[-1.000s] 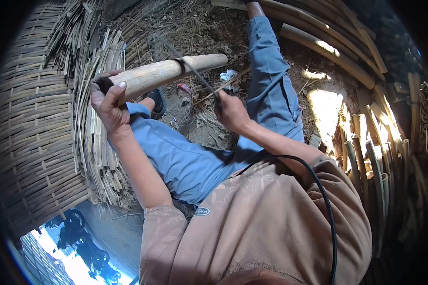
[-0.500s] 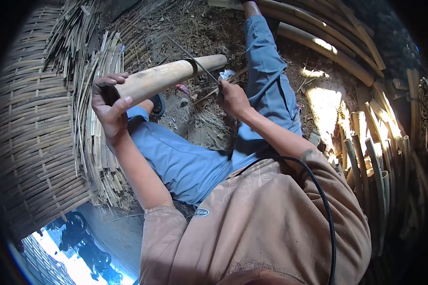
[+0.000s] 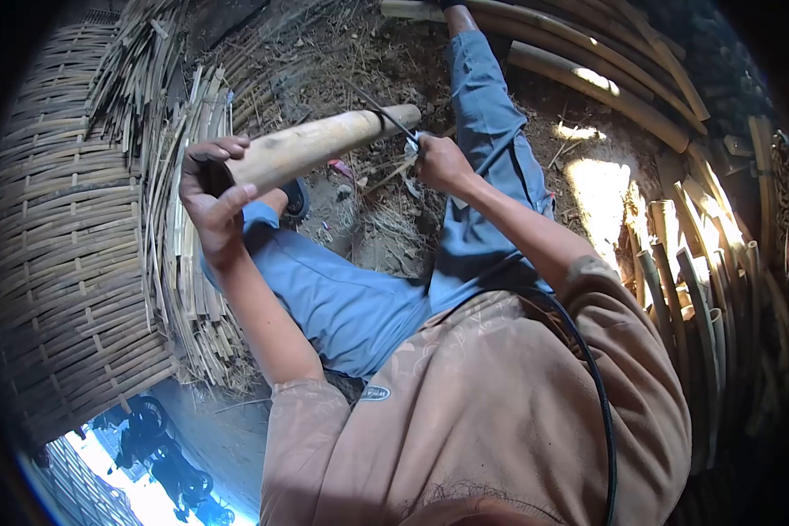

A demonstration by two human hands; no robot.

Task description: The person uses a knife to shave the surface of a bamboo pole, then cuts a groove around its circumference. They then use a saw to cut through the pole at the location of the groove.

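My left hand (image 3: 212,197) is wrapped round the near end of a thick, pale bamboo piece (image 3: 311,147), thumb below and fingers above its hollow end. The bamboo slants up to the right above my legs. Closed round the handle end of a long, thin dark blade (image 3: 386,114) is my right hand (image 3: 440,164). The blade crosses the bamboo near its far end. The handle itself is mostly hidden in my fist.
A woven bamboo panel (image 3: 70,254) stands at the left, beside bundled bamboo strips (image 3: 193,289). Long bamboo poles (image 3: 605,105) lie at the upper right. Several upright bamboo pieces (image 3: 697,280) are at the right. My legs in blue trousers (image 3: 324,289) are spread over the littered ground.
My right hand and the blade have moved a little to the right, toward the bamboo's far end. My left hand has shifted slightly right with the bamboo.
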